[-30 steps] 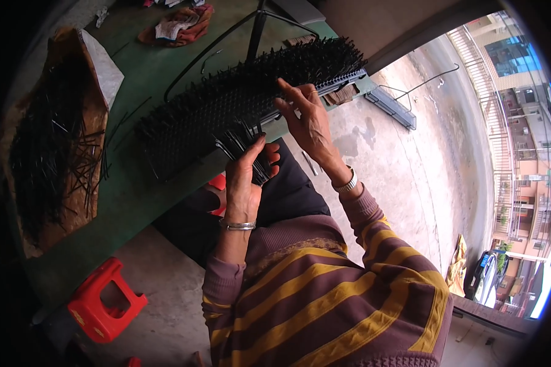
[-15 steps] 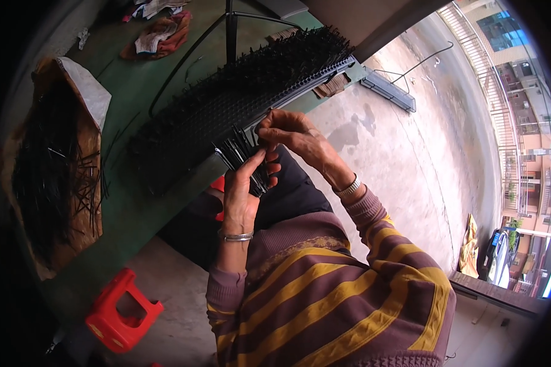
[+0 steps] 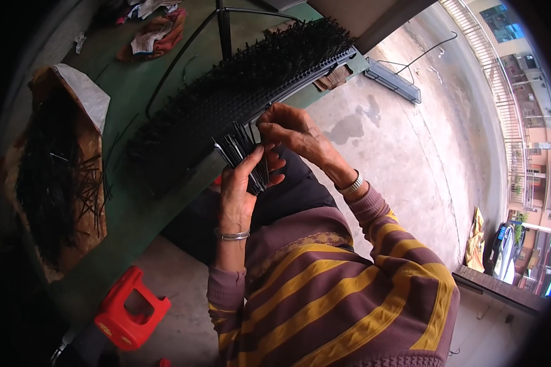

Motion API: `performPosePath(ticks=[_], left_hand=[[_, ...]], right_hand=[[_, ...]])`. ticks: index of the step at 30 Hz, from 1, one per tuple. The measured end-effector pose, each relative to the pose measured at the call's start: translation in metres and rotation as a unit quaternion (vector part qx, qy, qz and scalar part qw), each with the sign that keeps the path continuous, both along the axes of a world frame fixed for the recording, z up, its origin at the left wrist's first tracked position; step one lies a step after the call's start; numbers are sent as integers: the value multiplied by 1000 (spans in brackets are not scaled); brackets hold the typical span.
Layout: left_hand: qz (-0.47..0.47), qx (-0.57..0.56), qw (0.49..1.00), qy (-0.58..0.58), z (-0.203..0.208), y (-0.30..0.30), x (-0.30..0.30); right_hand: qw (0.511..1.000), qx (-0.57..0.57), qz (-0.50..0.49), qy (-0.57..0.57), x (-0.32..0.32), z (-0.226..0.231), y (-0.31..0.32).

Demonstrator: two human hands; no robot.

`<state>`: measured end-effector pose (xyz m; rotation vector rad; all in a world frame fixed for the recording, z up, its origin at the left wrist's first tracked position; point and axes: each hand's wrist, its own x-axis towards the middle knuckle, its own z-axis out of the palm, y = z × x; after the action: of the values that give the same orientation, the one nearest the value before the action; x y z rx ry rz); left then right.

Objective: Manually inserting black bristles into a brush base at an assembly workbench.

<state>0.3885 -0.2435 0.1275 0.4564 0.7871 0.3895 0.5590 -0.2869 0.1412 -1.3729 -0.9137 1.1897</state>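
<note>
A bundle of thin black strips (image 3: 231,150) is gripped in my left hand (image 3: 239,192), the thumb pressed across it and the strips fanning out at the top. Just right of the bundle's upper end, my right hand (image 3: 297,133) is closed in a pinch. Whatever lies between its fingertips is too small to make out. Both hands are at the near edge of a long black perforated board (image 3: 226,116), which slants across the table. Dense dark tufts (image 3: 281,55) cover the board's far side, and rows of bare holes show on its near side.
On the left of the green table (image 3: 150,208), an opened brown wrapper (image 3: 92,214) holds a heap of loose black strips (image 3: 49,177). Cloths (image 3: 156,37) lie at the back. A red stool (image 3: 131,318) stands at lower left. A grey metal tray-like piece (image 3: 393,84) is at the right.
The view has shifted slightly. My left fingers have loosened a little around the strips; my right hand keeps its pinch in nearly the same place beside the bundle.
</note>
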Motion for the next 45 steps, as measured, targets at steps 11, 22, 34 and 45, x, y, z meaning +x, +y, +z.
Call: performPosePath(ticks=[11, 22, 34, 45], left_hand=[[12, 60, 997, 55, -3, -1, -9], [113, 32, 991, 60, -8, -1, -9], [114, 112, 960, 231, 6, -1, -15], [52, 294, 941, 157, -9, 24, -55]], right_hand=[[997, 40, 38, 54, -3, -7, 9], [998, -13, 63, 16, -15, -10, 8], [987, 31, 68, -141, -31, -21, 13], [862, 124, 83, -485, -14, -23, 18]])
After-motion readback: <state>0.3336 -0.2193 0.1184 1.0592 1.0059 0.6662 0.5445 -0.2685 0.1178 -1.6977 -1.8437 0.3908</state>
